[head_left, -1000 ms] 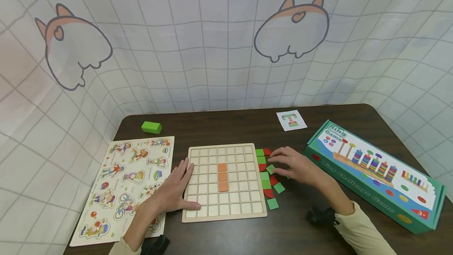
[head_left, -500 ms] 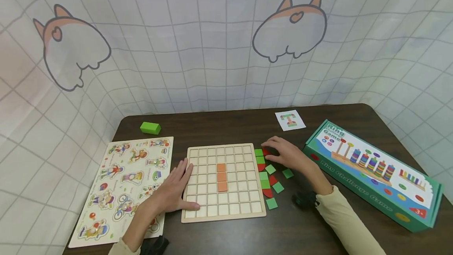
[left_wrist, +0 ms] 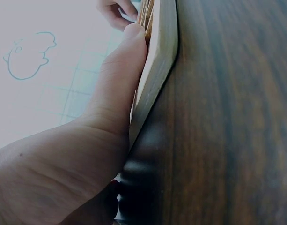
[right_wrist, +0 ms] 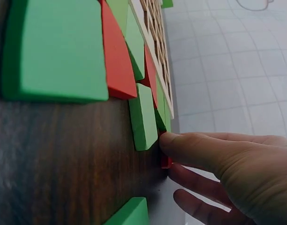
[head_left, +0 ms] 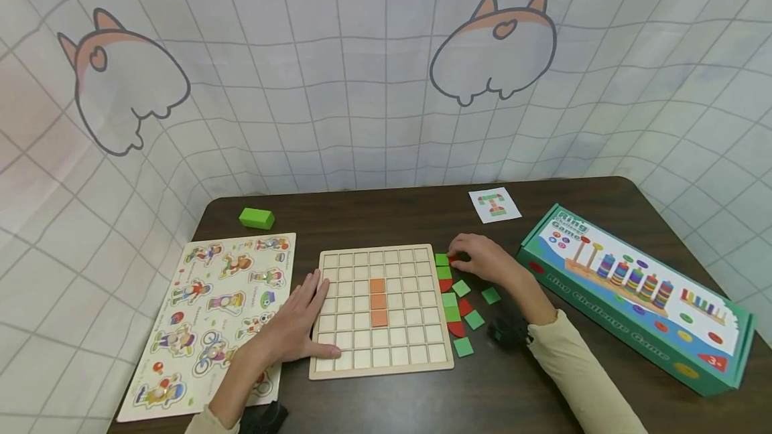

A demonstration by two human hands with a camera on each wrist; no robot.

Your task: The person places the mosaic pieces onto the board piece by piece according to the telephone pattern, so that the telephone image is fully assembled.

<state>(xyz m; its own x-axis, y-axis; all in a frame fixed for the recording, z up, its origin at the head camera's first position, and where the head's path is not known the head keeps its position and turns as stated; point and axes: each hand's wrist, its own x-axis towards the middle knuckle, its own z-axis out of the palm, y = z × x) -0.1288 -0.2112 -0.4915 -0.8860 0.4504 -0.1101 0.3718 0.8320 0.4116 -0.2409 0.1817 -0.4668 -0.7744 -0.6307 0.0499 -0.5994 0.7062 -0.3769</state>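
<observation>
My left hand (head_left: 292, 327) rests on the left edge of a wooden grid board (head_left: 410, 300), fingers extended, thumb near its front corner. Three orange squares (head_left: 378, 301) sit in a column in the grid. Beyond the board's right edge, my right hand (head_left: 482, 258) pinches a red piece (right_wrist: 165, 161) between thumb and fingers; the hand covers most of it in the head view. Close by lie several green squares (head_left: 474, 319) and red rounded pieces (head_left: 464, 307), some against the board. The left wrist view shows the left thumb (left_wrist: 122, 70) along the board's rim.
A picture card (head_left: 494, 205) with a T-shaped pattern lies at the back. A green game box (head_left: 639, 300) stands on the right. Left of the board are a puzzle board with cartoon figures (head_left: 226, 302) and a green block (head_left: 256, 218).
My right hand has moved left and back from the loose green squares to the red piece, uncovering a green square. The left hand stays on the board.
</observation>
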